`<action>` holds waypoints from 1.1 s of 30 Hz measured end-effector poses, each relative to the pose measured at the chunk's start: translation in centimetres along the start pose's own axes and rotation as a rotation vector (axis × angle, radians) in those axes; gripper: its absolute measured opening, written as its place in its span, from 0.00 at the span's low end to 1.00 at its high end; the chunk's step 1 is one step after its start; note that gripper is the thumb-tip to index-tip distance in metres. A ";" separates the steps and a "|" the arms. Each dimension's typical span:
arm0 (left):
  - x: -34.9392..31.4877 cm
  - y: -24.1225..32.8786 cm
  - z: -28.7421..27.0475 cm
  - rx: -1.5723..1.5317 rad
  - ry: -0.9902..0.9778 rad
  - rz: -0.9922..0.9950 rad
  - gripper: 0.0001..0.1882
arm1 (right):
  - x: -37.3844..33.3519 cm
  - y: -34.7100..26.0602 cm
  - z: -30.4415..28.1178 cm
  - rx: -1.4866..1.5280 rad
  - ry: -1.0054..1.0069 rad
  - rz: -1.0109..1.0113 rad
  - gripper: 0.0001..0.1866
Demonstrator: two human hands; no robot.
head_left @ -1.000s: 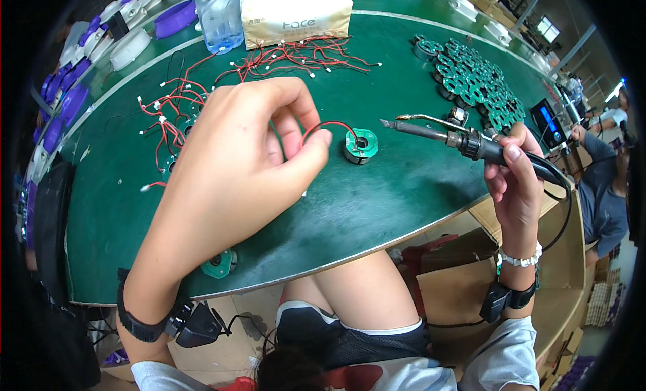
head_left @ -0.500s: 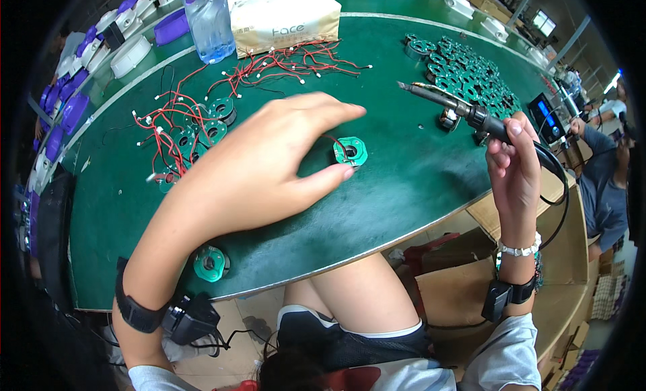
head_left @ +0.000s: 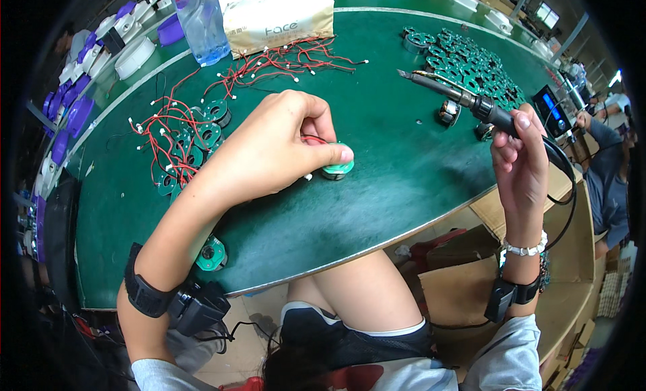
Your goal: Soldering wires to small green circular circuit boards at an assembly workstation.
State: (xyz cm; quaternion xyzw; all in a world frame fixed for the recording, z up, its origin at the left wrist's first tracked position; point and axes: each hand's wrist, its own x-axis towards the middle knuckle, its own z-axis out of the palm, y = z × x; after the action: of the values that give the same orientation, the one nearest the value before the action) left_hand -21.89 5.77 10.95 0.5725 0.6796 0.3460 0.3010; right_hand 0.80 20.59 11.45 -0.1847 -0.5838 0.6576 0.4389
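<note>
My left hand (head_left: 272,145) grips a small round motor part with a green circuit board (head_left: 338,168) on top, thumb pressed on the board and fingers curled behind it. A red wire and a small white connector show beside the hand. Raised over the table's right side, my right hand (head_left: 521,152) holds a soldering iron (head_left: 494,112) by its dark handle, its tip pointing to the upper left, apart from the board. Another green-topped part (head_left: 211,254) lies near the table edge beside my left forearm. Red-wired green boards (head_left: 207,134) are clustered left of my left hand.
Loose red wires (head_left: 286,58) lie before a tissue pack (head_left: 279,21) and a water bottle (head_left: 200,27). Many green boards (head_left: 464,64) cover the far right. A single motor part (head_left: 449,113) sits under the iron. Beyond it stands a station with a blue display (head_left: 552,112); a person sits further right.
My left hand has closed from a spread reach onto the green-topped part, which now sits slightly lower and further left. The right hand keeps holding the soldering iron, almost unmoved.
</note>
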 end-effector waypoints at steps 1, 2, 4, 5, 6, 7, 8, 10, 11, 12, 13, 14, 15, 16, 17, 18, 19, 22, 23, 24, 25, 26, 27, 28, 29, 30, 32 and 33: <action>-0.1 0.2 -0.1 0.102 0.034 -0.058 0.11 | 0.0 0.0 0.0 0.006 -0.012 -0.003 0.07; -0.1 0.4 -0.2 0.102 0.033 -0.057 0.11 | 0.0 0.1 0.0 0.006 -0.011 -0.003 0.07; -0.5 0.7 -0.2 0.279 0.147 -0.017 0.10 | 0.0 0.2 0.0 -0.033 -0.002 -0.011 0.07; -0.8 0.8 -0.3 0.279 0.145 -0.018 0.10 | -0.1 0.2 0.0 -0.033 -0.001 -0.010 0.07; -1.2 0.8 -0.4 0.297 0.211 0.035 0.10 | -0.3 0.2 0.1 -0.046 -0.027 0.003 0.07; -1.6 0.9 -0.5 0.315 0.277 0.088 0.09 | -0.4 0.2 0.3 -0.059 -0.053 0.016 0.07; -2.0 1.0 -0.6 0.312 0.273 0.090 0.09 | -0.6 0.2 0.4 -0.061 -0.049 0.017 0.07; -2.9 1.7 -1.1 0.421 0.317 0.151 0.09 | -0.8 0.2 0.7 -0.089 -0.091 0.049 0.07; -3.3 2.1 -1.2 0.433 0.345 0.124 0.09 | -1.0 0.2 1.1 -0.075 -0.082 0.058 0.07; -3.6 2.4 -1.3 0.431 0.344 0.124 0.09 | -1.1 0.2 1.3 -0.076 -0.081 0.059 0.07; -3.8 2.5 -1.5 0.489 0.334 0.094 0.09 | -1.2 0.2 1.5 -0.081 -0.069 0.076 0.07; -4.0 2.5 -1.6 0.547 0.326 0.060 0.09 | -1.3 0.3 1.7 -0.086 -0.062 0.095 0.06; -4.1 2.3 -1.7 0.545 0.327 0.057 0.09 | -1.4 0.4 2.0 -0.090 -0.041 0.094 0.06; -4.1 2.2 -1.9 0.547 0.262 0.048 0.09 | -1.4 0.5 2.2 -0.092 -0.044 0.096 0.06; -4.2 2.1 -2.0 0.549 0.196 0.040 0.09 | -1.4 0.5 2.2 -0.084 -0.050 0.096 0.06; -4.3 2.4 -2.0 0.548 0.197 0.040 0.09 | -1.5 0.5 2.3 -0.077 -0.057 0.096 0.06; -4.4 2.7 -2.0 0.538 0.205 0.039 0.08 | -1.5 0.4 2.4 -0.078 -0.058 0.096 0.06; -4.1 2.2 -1.8 0.449 0.233 0.086 0.06 | -1.6 0.5 2.1 -0.073 -0.053 0.115 0.06; -4.0 2.1 -1.7 0.368 0.261 0.133 0.06 | -1.6 0.5 2.1 -0.076 -0.062 0.113 0.06; -4.0 2.3 -1.7 0.367 0.260 0.135 0.06 | -1.6 0.5 2.2 -0.078 -0.071 0.112 0.06; -3.9 2.9 -1.6 0.327 0.249 0.118 0.05 | -1.6 0.5 2.1 -0.080 -0.068 0.111 0.06; -3.9 3.2 -1.7 0.289 0.238 0.101 0.04 | -1.6 0.4 2.2 -0.092 -0.066 0.117 0.06; -3.8 3.4 -1.8 0.289 0.236 0.103 0.04 | -1.6 0.4 2.2 -0.105 -0.064 0.122 0.06; -3.7 3.5 -1.8 0.286 0.243 0.107 0.03 | -1.5 0.4 2.2 -0.106 -0.060 0.122 0.06; -3.7 3.5 -1.9 0.283 0.251 0.107 0.03 | -1.5 0.5 2.3 -0.117 -0.054 0.124 0.06; -3.6 3.5 -1.8 0.283 0.249 0.106 0.03 | -1.5 0.5 2.4 -0.129 -0.046 0.126 0.06; -3.7 3.5 -1.6 0.278 0.330 0.133 0.02 | -1.5 0.8 2.6 -0.138 -0.034 0.129 0.06; -3.7 3.4 -1.7 0.279 0.330 0.131 0.02 | -1.5 0.9 2.6 -0.147 -0.024 0.130 0.07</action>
State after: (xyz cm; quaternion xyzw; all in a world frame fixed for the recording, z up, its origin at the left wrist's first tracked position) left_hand -20.67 2.31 14.76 0.5871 0.7224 0.3563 0.0805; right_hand -0.70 17.87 10.91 -0.2461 -0.6225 0.6422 0.3734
